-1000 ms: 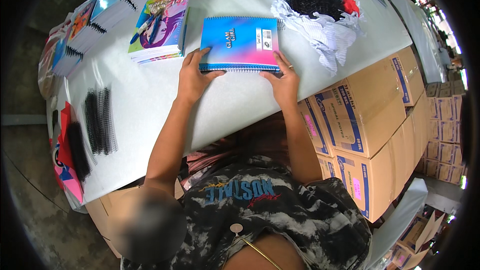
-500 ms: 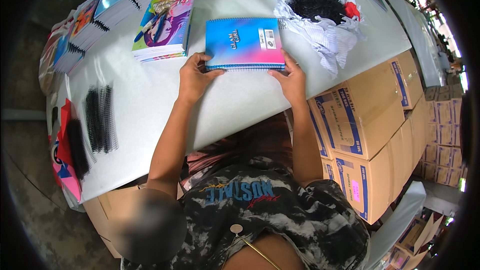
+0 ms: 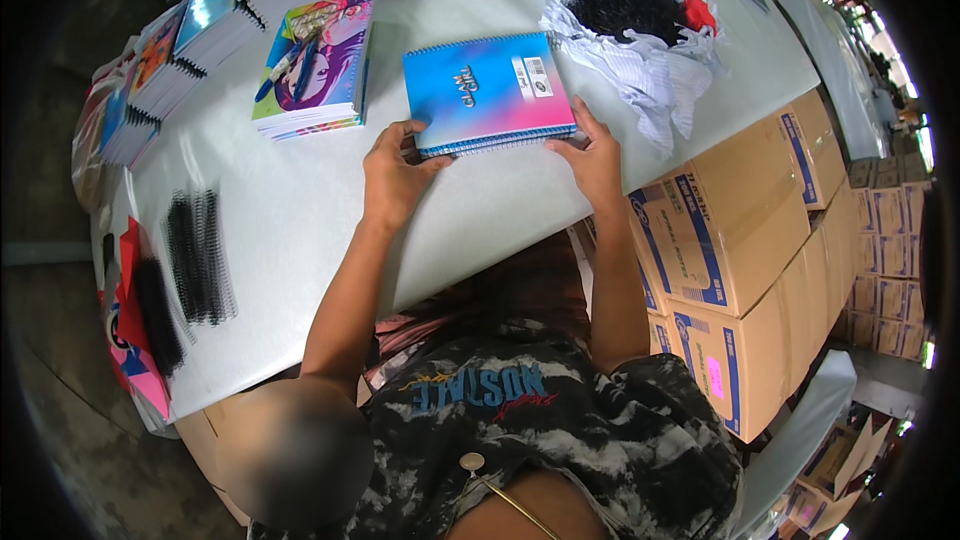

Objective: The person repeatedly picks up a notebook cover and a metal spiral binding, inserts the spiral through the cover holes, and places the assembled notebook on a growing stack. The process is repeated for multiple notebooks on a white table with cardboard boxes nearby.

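Note:
A small stack of spiral notebooks (image 3: 485,90) with a blue-and-pink cover lies in front of me on the table. Wire coils show along both its far and near edges. My left hand (image 3: 395,175) grips the near left corner, thumb along the near edge and fingers curled at the side. At the near right corner my right hand (image 3: 594,152) holds the stack the same way. Left of it stands a pile of notebooks with a colourful cartoon cover (image 3: 320,60), with blue pens (image 3: 290,75) lying on top.
White crumpled wrapping (image 3: 655,80) holds a heap of black coils (image 3: 625,8) and a red piece (image 3: 699,15). More black coils (image 3: 198,255) lie at the left. Notebook stacks (image 3: 210,35) line the far left edge of the white table (image 3: 290,230). Cardboard boxes (image 3: 730,240) stand to the right.
The view has turned slightly, so the table and its things sit at a different slant. Both hands keep their hold on the notebook stack, whose left end now appears a little nearer.

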`<state>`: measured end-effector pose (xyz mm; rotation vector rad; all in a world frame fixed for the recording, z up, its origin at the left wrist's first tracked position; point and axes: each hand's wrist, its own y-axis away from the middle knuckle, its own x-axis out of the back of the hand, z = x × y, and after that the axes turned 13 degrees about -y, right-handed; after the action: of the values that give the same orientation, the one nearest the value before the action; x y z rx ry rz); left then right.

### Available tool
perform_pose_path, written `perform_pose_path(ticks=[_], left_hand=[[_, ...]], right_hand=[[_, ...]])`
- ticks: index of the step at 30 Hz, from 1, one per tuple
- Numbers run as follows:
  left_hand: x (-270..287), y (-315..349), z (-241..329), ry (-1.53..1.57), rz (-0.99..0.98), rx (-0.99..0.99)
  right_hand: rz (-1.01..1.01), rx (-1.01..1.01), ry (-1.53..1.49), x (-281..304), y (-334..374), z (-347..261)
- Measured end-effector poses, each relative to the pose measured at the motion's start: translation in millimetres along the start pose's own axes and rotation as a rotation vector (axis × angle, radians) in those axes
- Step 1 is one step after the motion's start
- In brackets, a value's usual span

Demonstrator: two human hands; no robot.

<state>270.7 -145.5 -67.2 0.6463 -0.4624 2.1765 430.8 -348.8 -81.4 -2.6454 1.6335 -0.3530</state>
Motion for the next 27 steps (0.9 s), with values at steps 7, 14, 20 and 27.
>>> perform_pose_path(ticks=[7,14,20,27], left_hand=[[2,-3,2,-0.017,-0.003,0.010],[4,-2,5,-0.102,0.032,-0.006],[6,-6,2,-0.060,0.066,-0.055],[68,-30,15,-0.890,0.453,-0.387]], right_hand=[[0.010,0.091,-0.051,-1,0,10],[0.023,0.152,-0.029,-4,4,4],[0.047,0.123,0.018,-10,8,0],[0.112,0.181,0.161,-8,14,-15]])
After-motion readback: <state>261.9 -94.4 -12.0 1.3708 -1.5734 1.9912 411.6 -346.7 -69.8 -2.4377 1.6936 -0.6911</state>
